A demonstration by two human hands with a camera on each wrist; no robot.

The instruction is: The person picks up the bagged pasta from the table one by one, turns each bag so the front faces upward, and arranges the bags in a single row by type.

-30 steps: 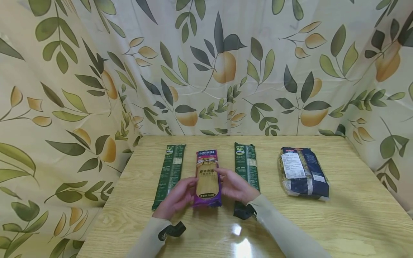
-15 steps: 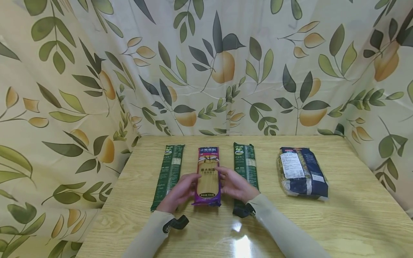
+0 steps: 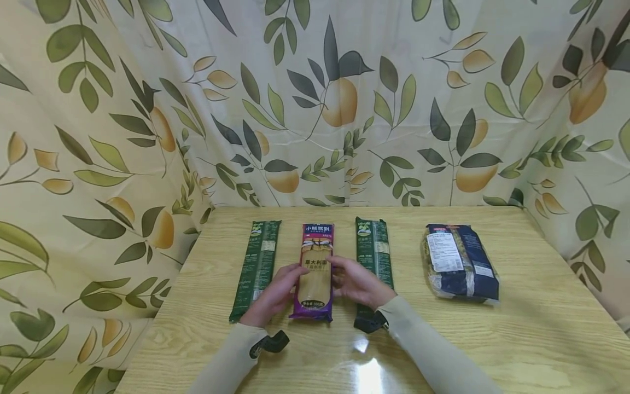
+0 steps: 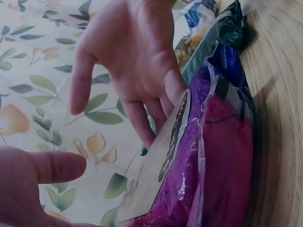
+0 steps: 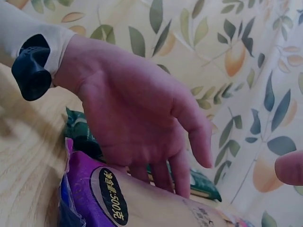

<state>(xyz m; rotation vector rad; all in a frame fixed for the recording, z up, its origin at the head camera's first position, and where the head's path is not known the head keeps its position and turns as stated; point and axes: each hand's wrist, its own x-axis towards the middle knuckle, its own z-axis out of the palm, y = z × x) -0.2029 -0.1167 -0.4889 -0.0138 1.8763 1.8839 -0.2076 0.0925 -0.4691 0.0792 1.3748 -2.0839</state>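
A purple and pink bag of pasta (image 3: 315, 284), with a long clear window, lies on the wooden table between both hands. My left hand (image 3: 278, 293) is along its left side, thumb lifted off the wrapper in the left wrist view. On the other side is my right hand (image 3: 356, 282). Its relaxed fingers (image 5: 180, 175) reach down beside the bag, while the thumb (image 5: 201, 146) stands away from it. Green pasta packs flank the hands: the left green pack (image 3: 256, 262) and the right green pack (image 3: 375, 249), which is partly hidden by the right hand and wrist.
A dark blue bag with a white label (image 3: 462, 262) lies at the right of the table. A leaf-and-fruit patterned curtain (image 3: 315, 109) borders the table's back and sides. Black straps with small camera mounts (image 3: 270, 342) are on the wrists.
The purple pasta bag's near end has shifted slightly left and toward me, so the bag tilts a little. Both hands stay at its sides, almost unmoved.
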